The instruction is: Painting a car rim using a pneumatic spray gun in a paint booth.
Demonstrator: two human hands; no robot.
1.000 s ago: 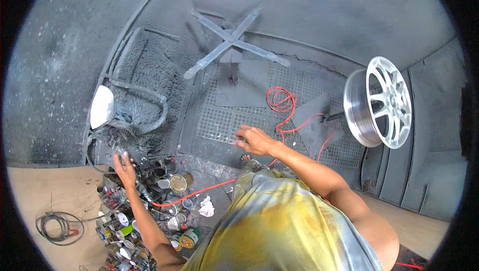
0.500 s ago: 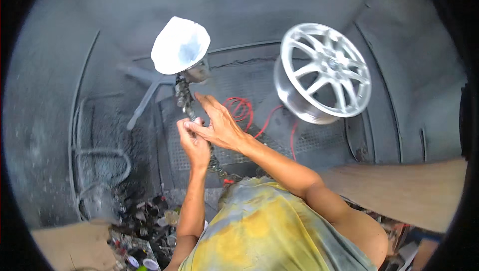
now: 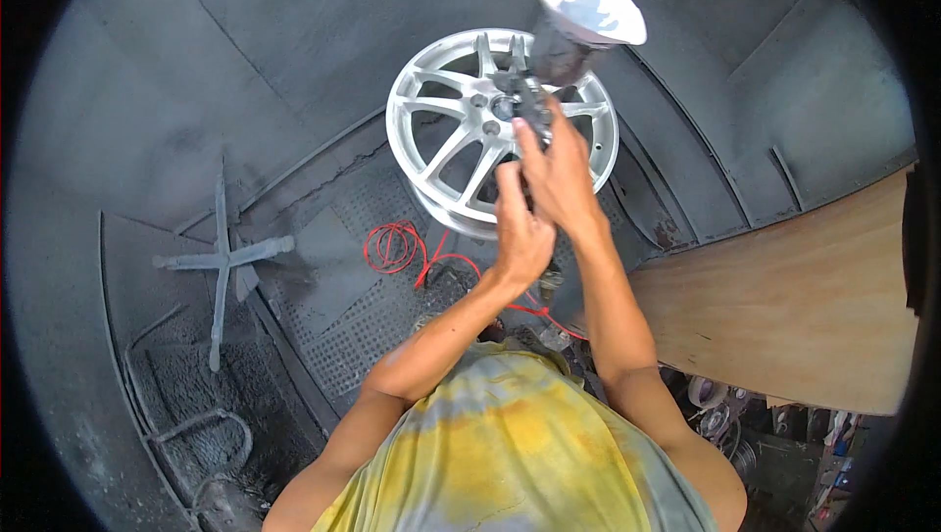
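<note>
Both of my hands grip a dark spray gun (image 3: 530,106), which has a grimy cup (image 3: 561,60) topped by a white paper cone or lining (image 3: 588,1). My right hand (image 3: 557,160) is closed around the upper handle, fingers along its body. My left hand (image 3: 521,238) is closed just below, on the lower handle or hose fitting. Behind the gun, a silver multi-spoke car wheel rim (image 3: 436,168) is held raised above the floor; its support is hidden. The gun and my right hand cover part of the rim's right half.
A coiled red hose (image 3: 392,248) lies on the perforated floor (image 3: 333,346). A cross-shaped metal stand (image 3: 223,260) is at left, above a coated black fixture (image 3: 211,434). A plywood board (image 3: 765,297) is at right, with clutter (image 3: 725,405) below. Grey booth walls (image 3: 294,32) surround me.
The gun has risen from the cluttered lower left to before the rim. My right hand, free a second ago, now grips it with my left. My view has turned toward the rim.
</note>
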